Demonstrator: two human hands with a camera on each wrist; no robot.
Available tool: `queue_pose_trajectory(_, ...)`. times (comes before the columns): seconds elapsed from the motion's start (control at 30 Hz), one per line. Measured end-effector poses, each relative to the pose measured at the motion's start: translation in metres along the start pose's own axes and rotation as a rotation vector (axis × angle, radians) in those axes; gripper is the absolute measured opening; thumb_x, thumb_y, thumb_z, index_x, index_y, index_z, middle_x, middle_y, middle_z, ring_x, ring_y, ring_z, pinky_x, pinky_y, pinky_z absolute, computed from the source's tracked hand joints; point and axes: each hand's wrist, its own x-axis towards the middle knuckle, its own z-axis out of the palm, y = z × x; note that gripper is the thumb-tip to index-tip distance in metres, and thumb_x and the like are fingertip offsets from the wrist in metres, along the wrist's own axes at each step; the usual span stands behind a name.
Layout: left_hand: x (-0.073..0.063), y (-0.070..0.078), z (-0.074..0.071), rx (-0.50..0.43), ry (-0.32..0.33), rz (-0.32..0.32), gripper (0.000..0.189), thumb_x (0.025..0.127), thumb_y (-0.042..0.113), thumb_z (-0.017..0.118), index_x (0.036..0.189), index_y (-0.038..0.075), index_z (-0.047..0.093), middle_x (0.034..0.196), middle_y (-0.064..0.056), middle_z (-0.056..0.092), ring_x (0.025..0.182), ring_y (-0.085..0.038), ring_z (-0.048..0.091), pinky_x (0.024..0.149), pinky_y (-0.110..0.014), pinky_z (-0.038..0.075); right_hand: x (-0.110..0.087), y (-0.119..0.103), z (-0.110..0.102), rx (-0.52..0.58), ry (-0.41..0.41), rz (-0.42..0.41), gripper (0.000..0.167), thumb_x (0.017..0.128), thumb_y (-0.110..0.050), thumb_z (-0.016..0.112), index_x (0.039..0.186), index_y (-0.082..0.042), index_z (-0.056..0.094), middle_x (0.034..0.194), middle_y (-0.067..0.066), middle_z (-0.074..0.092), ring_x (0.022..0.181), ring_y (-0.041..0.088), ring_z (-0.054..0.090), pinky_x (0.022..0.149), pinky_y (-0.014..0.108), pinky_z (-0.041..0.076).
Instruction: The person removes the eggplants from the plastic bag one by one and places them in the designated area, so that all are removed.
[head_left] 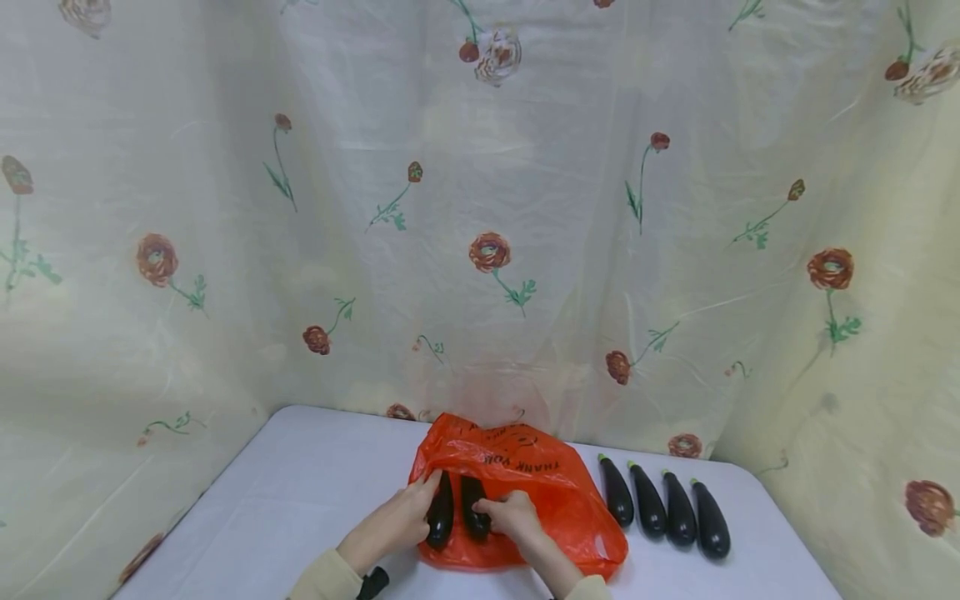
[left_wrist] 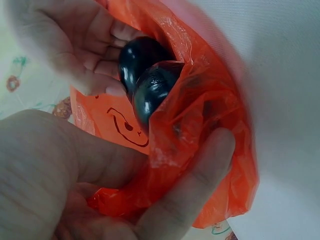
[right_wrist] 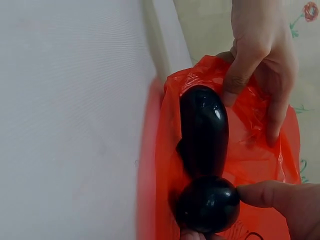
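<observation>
A red plastic bag printed with "THANK YOU" lies on the table, its mouth toward me. My left hand holds the bag's edge at the left of the mouth; in the left wrist view its thumb and fingers pinch the crumpled film. One glossy dark eggplant lies in the mouth beside that hand. A second eggplant is just to its right, gripped near its rounded end by my right hand. In the right wrist view the right thumb presses the side of this held eggplant.
Several more eggplants lie side by side to the right of the bag, green stem ends pointing away. The white table is bordered behind and at both sides by a flowered curtain.
</observation>
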Motion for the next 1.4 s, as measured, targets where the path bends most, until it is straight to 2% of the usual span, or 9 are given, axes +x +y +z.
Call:
queue_pose_trajectory(0.23, 0.0, 0.001, 0.001, -0.011, 0.007, -0.005, 0.069, 0.08, -0.009, 0.063, 0.143, -0.007, 0.036, 0.142, -0.025, 0.048, 0.122, -0.034, 0.057, 0.097, -0.047, 0.049, -0.006, 0.005, -0.013, -0.031, -0.007, 0.024, 0.027, 0.083, -0.025, 0.074, 0.092, 0.001, 0.071, 0.076, 0.001, 0.062, 0.068, 0.013, 0.055, 0.063, 0.023, 0.052)
queue_pose_trajectory(0.6, 0.004, 0.001, 0.003, -0.025, -0.015, -0.026, 0.072, 0.079, -0.009, 0.064, 0.144, -0.007, 0.035, 0.146, -0.024, 0.043, 0.123, -0.034, 0.055, 0.098, -0.048, 0.048, -0.018, 0.014, -0.022, -0.093, -0.013, 0.033, 0.029, 0.083, -0.026, 0.074, 0.094, 0.001, 0.071, 0.082, 0.005, 0.063, 0.073, 0.016, 0.056, 0.063, 0.025, 0.051)
queue_pose_trajectory(0.77, 0.003, 0.0, 0.003, -0.014, -0.003, -0.012, 0.071, 0.079, -0.009, 0.064, 0.144, -0.008, 0.035, 0.146, -0.026, 0.042, 0.123, -0.036, 0.055, 0.099, -0.048, 0.047, -0.023, 0.017, -0.027, -0.112, -0.025, 0.038, 0.029, 0.082, -0.028, 0.074, 0.094, -0.001, 0.072, 0.082, 0.004, 0.064, 0.072, 0.016, 0.056, 0.062, 0.023, 0.048)
queue_pose_trajectory(0.97, 0.001, 0.0, 0.002, 0.0, 0.004, -0.008, 0.071, 0.078, -0.01, 0.063, 0.143, -0.007, 0.036, 0.146, -0.027, 0.041, 0.123, -0.038, 0.054, 0.099, -0.05, 0.047, -0.031, 0.016, -0.033, -0.121, -0.035, 0.057, 0.033, 0.082, -0.026, 0.074, 0.1, 0.001, 0.071, 0.085, 0.005, 0.066, 0.075, 0.016, 0.058, 0.066, 0.027, 0.051)
queue_pose_trajectory(1.17, 0.0, 0.001, 0.002, -0.01, -0.002, -0.015, 0.07, 0.078, -0.01, 0.063, 0.143, -0.008, 0.036, 0.146, -0.026, 0.041, 0.124, -0.038, 0.054, 0.1, -0.05, 0.046, -0.038, 0.02, -0.038, -0.086, -0.076, 0.072, 0.039, 0.082, -0.025, 0.074, 0.108, 0.003, 0.069, 0.091, 0.007, 0.066, 0.079, 0.018, 0.058, 0.072, 0.031, 0.054)
queue_pose_trajectory(1.4, 0.001, 0.002, 0.001, -0.014, -0.003, -0.022, 0.071, 0.079, -0.009, 0.063, 0.144, -0.007, 0.036, 0.146, -0.026, 0.042, 0.123, -0.036, 0.055, 0.099, -0.049, 0.047, -0.047, 0.025, -0.048, -0.087, -0.147, 0.035, 0.039, 0.084, -0.026, 0.07, 0.11, 0.002, 0.069, 0.09, 0.004, 0.067, 0.079, 0.017, 0.057, 0.073, 0.033, 0.051)
